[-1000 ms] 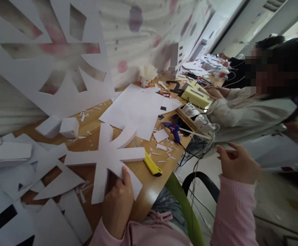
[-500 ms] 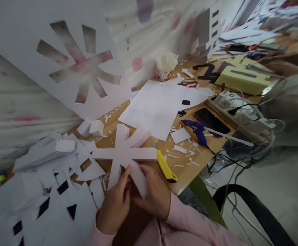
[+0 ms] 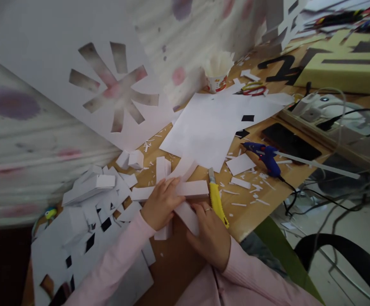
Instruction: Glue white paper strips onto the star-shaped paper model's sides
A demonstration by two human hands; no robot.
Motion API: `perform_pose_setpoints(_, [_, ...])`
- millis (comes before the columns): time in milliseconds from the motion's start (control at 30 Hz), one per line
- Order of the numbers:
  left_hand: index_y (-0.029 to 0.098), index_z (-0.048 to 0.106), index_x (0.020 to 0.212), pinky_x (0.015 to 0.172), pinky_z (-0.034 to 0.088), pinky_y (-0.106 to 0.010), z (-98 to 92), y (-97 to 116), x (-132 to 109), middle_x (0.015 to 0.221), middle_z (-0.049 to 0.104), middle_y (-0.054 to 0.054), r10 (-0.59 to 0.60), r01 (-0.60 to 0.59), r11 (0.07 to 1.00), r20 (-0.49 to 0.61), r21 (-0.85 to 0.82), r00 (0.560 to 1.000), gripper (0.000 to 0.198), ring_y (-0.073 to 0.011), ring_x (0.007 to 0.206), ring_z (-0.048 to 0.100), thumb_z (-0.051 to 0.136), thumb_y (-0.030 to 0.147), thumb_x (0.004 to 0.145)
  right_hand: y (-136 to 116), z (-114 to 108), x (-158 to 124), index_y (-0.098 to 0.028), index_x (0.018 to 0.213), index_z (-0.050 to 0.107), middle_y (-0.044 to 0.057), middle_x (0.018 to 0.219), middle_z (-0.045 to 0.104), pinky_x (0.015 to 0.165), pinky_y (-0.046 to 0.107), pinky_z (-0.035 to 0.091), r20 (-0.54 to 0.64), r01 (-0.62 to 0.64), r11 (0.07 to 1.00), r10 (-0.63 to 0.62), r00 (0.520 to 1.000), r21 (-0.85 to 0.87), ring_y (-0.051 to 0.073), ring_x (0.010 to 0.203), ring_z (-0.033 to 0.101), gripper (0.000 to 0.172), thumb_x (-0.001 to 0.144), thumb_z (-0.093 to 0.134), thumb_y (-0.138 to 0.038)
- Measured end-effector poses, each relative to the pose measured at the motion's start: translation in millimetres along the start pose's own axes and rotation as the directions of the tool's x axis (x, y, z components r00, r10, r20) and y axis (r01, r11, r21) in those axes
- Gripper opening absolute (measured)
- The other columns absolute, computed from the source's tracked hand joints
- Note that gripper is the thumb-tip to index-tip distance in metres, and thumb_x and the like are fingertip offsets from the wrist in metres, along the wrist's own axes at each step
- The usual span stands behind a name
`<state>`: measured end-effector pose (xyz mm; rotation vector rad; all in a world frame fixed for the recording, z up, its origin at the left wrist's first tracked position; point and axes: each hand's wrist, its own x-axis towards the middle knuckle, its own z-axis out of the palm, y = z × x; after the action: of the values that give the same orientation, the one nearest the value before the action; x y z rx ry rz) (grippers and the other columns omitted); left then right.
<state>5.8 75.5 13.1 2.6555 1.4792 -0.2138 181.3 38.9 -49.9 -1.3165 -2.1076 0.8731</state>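
A white three-dimensional foam-board character (image 3: pixel 193 189), with several crossing strokes, stands in front of me on the table. My left hand (image 3: pixel 163 203) lies across its middle, fingers closed over the place where the strokes meet, and hides that part. Lower down, my right hand (image 3: pixel 213 236), with a ring on one finger, grips the slanting lower-right stroke between thumb and fingers. Just right of the character lies a yellow utility knife (image 3: pixel 217 202), its blade pointing away from me.
A blue glue gun (image 3: pixel 264 158) with a long glue stick lies right, near a black phone (image 3: pixel 289 142) and a power strip (image 3: pixel 331 110). White offcuts (image 3: pixel 89 187) pile up left. A cut-out white board (image 3: pixel 54 38) leans behind; scissors (image 3: pixel 251 88) and a paper cup (image 3: pixel 216 80) stand farther back.
My left hand has moved from the character's lower edge up onto its middle. My right hand still holds the lower-right stroke. The view has turned, shifting the scene rightward.
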Motion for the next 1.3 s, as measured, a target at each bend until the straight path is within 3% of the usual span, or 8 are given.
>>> perform_pose_setpoints(133, [0.016, 0.065, 0.101, 0.112, 0.029, -0.051, -6.7, -6.2, 14.6, 0.147, 0.039, -0.015, 0.11, -0.116, 0.992, 0.113, 0.046, 0.987, 0.034, -0.031, 0.133, 0.037, 0.066, 0.012, 0.068, -12.9, -5.5, 10.3, -0.01, 0.099, 0.056, 0.015, 0.094, 0.059, 0.079, 0.046, 0.052, 0.049, -0.001, 0.991, 0.008, 0.999, -0.13, 0.031, 0.092, 0.058, 0.026, 0.074, 0.059, -0.016])
perform_pose_setpoints(300, [0.017, 0.067, 0.1, 0.111, 0.009, -0.068, -14.3, -8.8, 18.3, 0.14, 0.045, -0.017, 0.123, -0.124, 0.992, 0.146, -0.001, 0.982, 0.034, -0.0332, 0.128, 0.042, 0.066, 0.017, 0.066, -20.2, -8.1, 22.4, -0.013, 0.09, 0.056, 0.013, 0.085, 0.061, 0.071, 0.04, 0.051, 0.085, 0.003, 0.967, 0.019, 0.996, -0.255, 0.029, 0.081, 0.062, 0.015, 0.078, 0.06, -0.021])
perform_pose_setpoints(400, [0.017, 0.067, 0.098, 0.11, 0.006, -0.071, -13.2, -11.3, 17.3, 0.139, 0.045, -0.018, 0.116, -0.108, 0.992, 0.142, -0.06, 0.983, 0.035, -0.0329, 0.126, 0.044, 0.067, 0.017, 0.064, -18.4, -8.2, 23.8, -0.015, 0.09, 0.056, 0.01, 0.084, 0.062, 0.065, 0.036, 0.05, 0.077, -0.013, 0.963, 0.035, 0.996, -0.269, 0.027, 0.076, 0.063, 0.018, 0.074, 0.062, -0.02])
perform_pose_setpoints(567, [0.016, 0.066, 0.094, 0.108, 0.013, -0.071, -5.8, -17.9, 18.1, 0.14, 0.042, -0.019, 0.15, -0.133, 0.983, 0.131, -0.128, 0.98, 0.032, -0.0336, 0.124, 0.045, 0.069, 0.016, 0.063, -13.0, -4.9, 21.3, -0.016, 0.093, 0.055, 0.009, 0.085, 0.064, 0.057, 0.033, 0.046, 0.045, 0.003, 0.952, 0.011, 0.999, -0.307, 0.026, 0.071, 0.065, 0.024, 0.072, 0.064, -0.022])
perform_pose_setpoints(767, [0.013, 0.067, 0.092, 0.109, 0.025, -0.061, 1.5, -20.0, 18.9, 0.14, 0.041, -0.022, 0.199, -0.188, 0.978, 0.124, -0.094, 0.972, 0.036, -0.036, 0.122, 0.046, 0.076, 0.02, 0.058, -9.4, -3.5, 17.8, -0.015, 0.09, 0.056, 0.007, 0.078, 0.063, 0.052, 0.031, 0.043, 0.044, 0.101, 0.925, -0.091, 0.995, -0.367, 0.024, 0.064, 0.064, 0.021, 0.073, 0.063, -0.026])
perform_pose_setpoints(967, [0.016, 0.068, 0.09, 0.11, 0.022, -0.059, 3.6, -22.5, 20.7, 0.137, 0.045, -0.018, 0.202, -0.192, 0.975, 0.083, -0.116, 0.976, 0.032, -0.0339, 0.122, 0.046, 0.076, 0.021, 0.059, -3.0, -0.1, 15.6, -0.015, 0.09, 0.058, 0.007, 0.078, 0.062, 0.055, 0.031, 0.044, -0.026, 0.081, 0.957, -0.092, 0.995, -0.279, 0.024, 0.067, 0.064, 0.022, 0.071, 0.063, -0.026])
perform_pose_setpoints(1133, [0.02, 0.07, 0.085, 0.111, 0.013, -0.064, 7.5, -26.0, 25.8, 0.132, 0.049, -0.014, 0.175, -0.161, 0.968, 0.055, -0.192, 0.983, 0.031, -0.0327, 0.12, 0.047, 0.078, 0.019, 0.055, 0.6, 4.6, 15.5, -0.015, 0.087, 0.058, 0.008, 0.08, 0.062, 0.062, 0.033, 0.047, -0.043, -0.009, 0.994, 0.005, 0.999, -0.107, 0.025, 0.073, 0.063, 0.021, 0.068, 0.061, -0.024])
perform_pose_setpoints(1300, [0.02, 0.07, 0.085, 0.112, 0.009, -0.065, 7.2, -26.0, 31.5, 0.133, 0.049, -0.015, 0.216, -0.203, 0.964, 0.061, -0.173, 0.974, 0.033, -0.0336, 0.124, 0.044, 0.079, 0.019, 0.053, -1.2, 5.1, 17.2, -0.015, 0.086, 0.059, 0.008, 0.08, 0.063, 0.06, 0.033, 0.047, -0.045, -0.065, 0.993, 0.061, 0.997, -0.098, 0.024, 0.071, 0.063, 0.024, 0.063, 0.06, -0.021])
